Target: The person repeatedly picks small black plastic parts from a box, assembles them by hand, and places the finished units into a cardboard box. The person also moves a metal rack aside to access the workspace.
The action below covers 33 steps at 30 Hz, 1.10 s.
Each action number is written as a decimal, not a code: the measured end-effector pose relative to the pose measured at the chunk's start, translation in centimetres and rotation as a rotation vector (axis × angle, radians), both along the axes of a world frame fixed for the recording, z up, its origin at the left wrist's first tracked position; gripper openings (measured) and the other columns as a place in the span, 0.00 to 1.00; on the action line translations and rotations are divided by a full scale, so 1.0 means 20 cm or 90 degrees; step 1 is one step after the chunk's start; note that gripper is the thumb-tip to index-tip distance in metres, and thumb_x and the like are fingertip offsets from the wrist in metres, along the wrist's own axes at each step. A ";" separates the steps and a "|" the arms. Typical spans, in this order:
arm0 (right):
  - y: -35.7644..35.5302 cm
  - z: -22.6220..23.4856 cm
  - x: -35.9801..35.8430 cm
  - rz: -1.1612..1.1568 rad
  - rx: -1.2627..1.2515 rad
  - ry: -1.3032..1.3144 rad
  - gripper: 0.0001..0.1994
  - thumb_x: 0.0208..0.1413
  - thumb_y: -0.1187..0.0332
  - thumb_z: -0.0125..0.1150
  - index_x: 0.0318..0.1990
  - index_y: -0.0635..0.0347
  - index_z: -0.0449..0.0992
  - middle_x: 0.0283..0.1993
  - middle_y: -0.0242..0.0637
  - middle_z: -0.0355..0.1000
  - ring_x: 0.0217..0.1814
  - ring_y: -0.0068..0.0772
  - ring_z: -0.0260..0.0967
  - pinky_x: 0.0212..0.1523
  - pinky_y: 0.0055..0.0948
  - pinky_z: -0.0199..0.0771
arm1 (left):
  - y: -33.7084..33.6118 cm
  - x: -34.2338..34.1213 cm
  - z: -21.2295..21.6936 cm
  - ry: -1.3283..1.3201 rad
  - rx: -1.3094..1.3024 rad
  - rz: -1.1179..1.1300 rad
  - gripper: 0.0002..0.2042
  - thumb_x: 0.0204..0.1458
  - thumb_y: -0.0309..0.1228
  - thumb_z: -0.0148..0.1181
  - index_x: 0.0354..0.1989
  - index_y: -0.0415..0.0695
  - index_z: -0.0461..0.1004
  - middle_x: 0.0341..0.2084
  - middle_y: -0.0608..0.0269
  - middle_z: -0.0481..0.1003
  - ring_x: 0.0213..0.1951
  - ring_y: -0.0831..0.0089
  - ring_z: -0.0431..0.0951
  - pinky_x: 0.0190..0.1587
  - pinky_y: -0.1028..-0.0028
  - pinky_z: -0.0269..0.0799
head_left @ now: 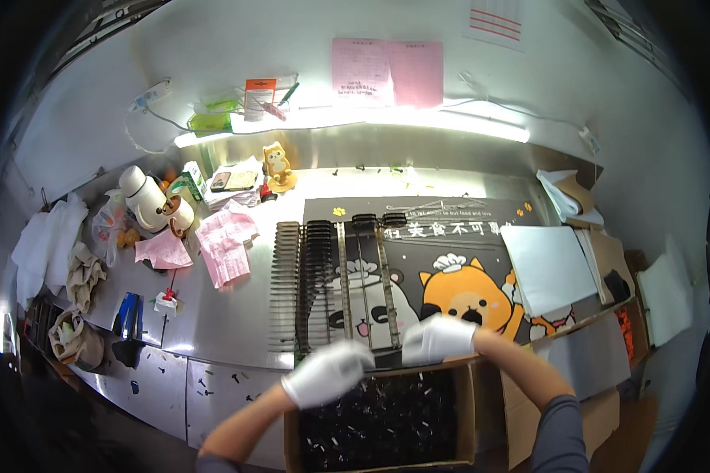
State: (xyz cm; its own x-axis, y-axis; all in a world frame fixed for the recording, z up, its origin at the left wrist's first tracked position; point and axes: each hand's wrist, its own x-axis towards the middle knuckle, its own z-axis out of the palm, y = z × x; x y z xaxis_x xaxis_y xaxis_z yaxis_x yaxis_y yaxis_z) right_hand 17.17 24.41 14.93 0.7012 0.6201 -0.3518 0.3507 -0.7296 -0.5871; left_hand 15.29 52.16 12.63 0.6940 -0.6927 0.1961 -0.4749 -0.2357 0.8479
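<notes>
A cardboard box (465, 410) sits at the near edge of the worktop (229, 315), open at the top and filled with a heap of small dark parts (379, 418) flecked with pale bits. Both hands wear white gloves and hover over the box's far rim. The left hand (327, 372) is loosely curled above the parts; whether it grips anything I cannot tell. The right hand (438, 339) rests at the rim with fingers folded inward, and what it holds, if anything, is hidden.

Just beyond the hands lie rows of dark slotted racks (323, 284), long and narrow, set side by side with two paler strips among them. They rest partly on a black mat (450, 260) printed with a cartoon orange cat and a white bear. A pale grey sheet (548, 268) lies on the mat's right part.

Farther left are pink papers (225, 240), a blue stapler (128, 314) and a white bottle (142, 193). A cat figurine (276, 164) stands near the back wall.
</notes>
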 end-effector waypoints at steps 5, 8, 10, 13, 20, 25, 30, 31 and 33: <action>-0.11 0.00 0.94 -0.380 0.158 -0.179 0.17 0.60 0.53 0.54 0.42 0.55 0.80 0.33 0.40 0.77 0.34 0.34 0.74 0.41 0.31 0.74 | -0.22 1.14 -0.01 -0.223 0.165 0.332 0.10 0.59 0.35 0.54 0.42 0.43 0.75 0.34 0.54 0.77 0.37 0.66 0.78 0.41 0.70 0.73; -0.15 -0.12 1.28 -0.196 -0.044 -0.310 0.20 0.63 0.52 0.49 0.45 0.57 0.79 0.39 0.38 0.79 0.41 0.41 0.75 0.46 0.37 0.72 | -0.36 1.52 -0.05 -0.076 0.296 0.171 0.14 0.59 0.40 0.55 0.45 0.45 0.77 0.38 0.55 0.79 0.40 0.64 0.77 0.43 0.68 0.72; -0.16 -0.12 1.35 -0.128 -0.018 -0.141 0.22 0.63 0.49 0.46 0.51 0.56 0.77 0.47 0.40 0.77 0.51 0.40 0.72 0.54 0.35 0.68 | -0.40 1.58 -0.10 -0.035 0.325 0.016 0.18 0.59 0.44 0.53 0.50 0.45 0.75 0.43 0.54 0.77 0.42 0.67 0.76 0.42 0.69 0.74; -0.13 -0.11 1.31 -0.109 -0.040 0.055 0.24 0.59 0.51 0.51 0.57 0.56 0.73 0.48 0.43 0.74 0.46 0.35 0.72 0.46 0.32 0.73 | -0.49 1.50 0.04 0.215 0.447 -0.082 0.28 0.56 0.51 0.54 0.59 0.45 0.68 0.49 0.57 0.73 0.45 0.68 0.74 0.45 0.71 0.75; -0.04 -0.09 1.32 0.021 -0.248 -0.096 0.13 0.51 0.64 0.55 0.40 0.62 0.77 0.31 0.48 0.76 0.30 0.46 0.74 0.37 0.37 0.75 | -0.58 1.49 -0.05 0.100 0.524 -0.011 0.13 0.51 0.30 0.52 0.44 0.40 0.72 0.27 0.55 0.77 0.23 0.67 0.79 0.27 0.71 0.78; 0.00 -0.47 1.07 -0.315 -0.054 -0.389 0.12 0.57 0.61 0.51 0.39 0.58 0.74 0.32 0.51 0.77 0.36 0.54 0.76 0.39 0.45 0.75 | -0.65 1.30 -0.38 0.062 0.259 0.352 0.15 0.51 0.34 0.54 0.46 0.42 0.69 0.35 0.40 0.77 0.40 0.45 0.78 0.47 0.58 0.71; 0.06 -0.55 1.03 -0.597 0.476 0.112 0.11 0.59 0.63 0.55 0.42 0.61 0.72 0.25 0.40 0.74 0.25 0.34 0.75 0.23 0.31 0.74 | -0.71 1.26 -0.44 0.421 -0.100 0.503 0.08 0.52 0.30 0.53 0.41 0.48 0.68 0.24 0.63 0.69 0.22 0.71 0.71 0.16 0.69 0.67; 0.04 -0.52 1.01 -0.600 0.552 0.198 0.09 0.59 0.65 0.56 0.42 0.60 0.72 0.24 0.30 0.70 0.22 0.21 0.70 0.19 0.22 0.69 | -0.69 1.26 -0.40 0.472 -0.089 0.503 0.06 0.53 0.29 0.54 0.39 0.49 0.69 0.24 0.67 0.69 0.22 0.75 0.71 0.18 0.72 0.68; 0.01 -0.47 0.98 -0.521 0.498 0.098 0.10 0.58 0.66 0.56 0.44 0.61 0.72 0.26 0.31 0.71 0.22 0.21 0.70 0.20 0.22 0.70 | -0.62 1.23 -0.27 0.410 -0.079 0.407 0.03 0.56 0.30 0.55 0.38 0.50 0.69 0.24 0.71 0.69 0.23 0.82 0.70 0.19 0.77 0.68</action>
State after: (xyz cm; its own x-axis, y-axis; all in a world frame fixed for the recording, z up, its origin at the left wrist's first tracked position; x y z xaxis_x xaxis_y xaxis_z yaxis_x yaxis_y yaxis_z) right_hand 36.68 24.68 5.62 0.9786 0.0835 -0.1879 -0.1771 -0.1219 -0.9766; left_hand 39.91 39.75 7.21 0.9391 -0.1385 -0.3145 0.2883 -0.1806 0.9403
